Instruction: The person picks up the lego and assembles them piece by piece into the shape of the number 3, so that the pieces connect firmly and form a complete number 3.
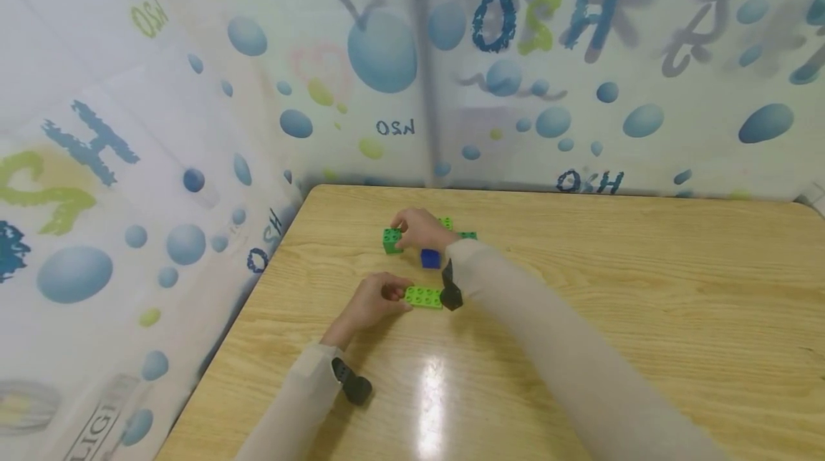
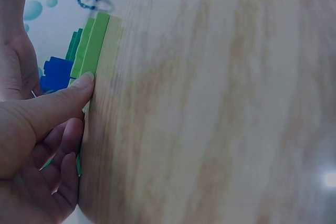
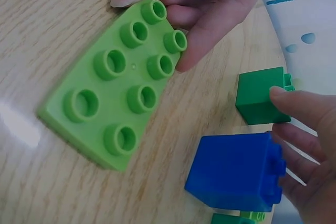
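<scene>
My left hand pinches the near left end of a flat light green plate that lies on the wooden table. The right wrist view shows its thumb and fingers on either side of the studded plate. In the left wrist view, the thumb presses on the plate's edge. Farther back, my right hand grips a small dark green brick, with fingertips on that brick. A blue brick stands between the two hands, free of both.
Two more green bricks lie behind my right hand, partly hidden. A bubble-printed curtain closes off the table's left and far edges. Bare wood stretches to the right and toward me.
</scene>
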A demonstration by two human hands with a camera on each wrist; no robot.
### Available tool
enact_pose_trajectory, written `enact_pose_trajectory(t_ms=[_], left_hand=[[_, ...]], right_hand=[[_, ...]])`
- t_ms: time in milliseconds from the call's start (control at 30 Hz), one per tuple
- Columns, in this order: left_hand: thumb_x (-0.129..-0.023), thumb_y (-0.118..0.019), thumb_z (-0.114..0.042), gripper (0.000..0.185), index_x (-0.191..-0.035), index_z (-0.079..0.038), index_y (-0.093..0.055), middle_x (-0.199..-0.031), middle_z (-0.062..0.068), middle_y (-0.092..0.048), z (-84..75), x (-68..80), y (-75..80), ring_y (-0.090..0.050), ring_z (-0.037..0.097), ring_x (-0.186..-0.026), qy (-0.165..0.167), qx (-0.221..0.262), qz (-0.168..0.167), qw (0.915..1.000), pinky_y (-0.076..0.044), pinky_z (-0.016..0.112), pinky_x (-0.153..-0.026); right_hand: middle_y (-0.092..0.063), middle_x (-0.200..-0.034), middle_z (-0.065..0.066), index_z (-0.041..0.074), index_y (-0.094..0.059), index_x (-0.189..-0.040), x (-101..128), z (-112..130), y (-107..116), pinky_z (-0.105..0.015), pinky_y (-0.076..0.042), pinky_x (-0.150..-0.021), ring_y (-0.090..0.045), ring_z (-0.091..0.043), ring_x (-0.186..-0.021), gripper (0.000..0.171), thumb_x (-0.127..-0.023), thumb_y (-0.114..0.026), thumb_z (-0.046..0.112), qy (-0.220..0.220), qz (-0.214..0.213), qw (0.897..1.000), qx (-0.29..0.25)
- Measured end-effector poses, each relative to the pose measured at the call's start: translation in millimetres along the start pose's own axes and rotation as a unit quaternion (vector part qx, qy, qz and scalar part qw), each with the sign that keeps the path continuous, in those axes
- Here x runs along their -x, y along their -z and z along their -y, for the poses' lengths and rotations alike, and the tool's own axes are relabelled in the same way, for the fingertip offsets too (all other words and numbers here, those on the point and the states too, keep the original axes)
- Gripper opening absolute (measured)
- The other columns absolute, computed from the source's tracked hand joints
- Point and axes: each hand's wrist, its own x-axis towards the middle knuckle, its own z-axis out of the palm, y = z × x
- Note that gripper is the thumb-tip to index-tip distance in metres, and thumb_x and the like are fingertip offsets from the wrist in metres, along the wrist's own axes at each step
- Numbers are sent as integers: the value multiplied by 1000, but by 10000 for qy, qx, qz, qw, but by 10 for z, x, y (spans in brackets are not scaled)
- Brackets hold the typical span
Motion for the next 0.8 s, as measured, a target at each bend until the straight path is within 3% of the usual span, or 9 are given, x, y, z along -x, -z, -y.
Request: enact_pose_trajectory(t_ms=[800], left_hand=[[-72,-75,-1,31,-102,4,-65,-86,6,-62,-21,-5,-21,-57,16,-78,52,-115,-53,9999,-49,24,-70]], right_hand=[[-64,-106,-7,2,-62,-113,101,-75,133,-25,-46,-82,-59,-17,-94,38,-78,-74,12,394,-565,9976,-14]])
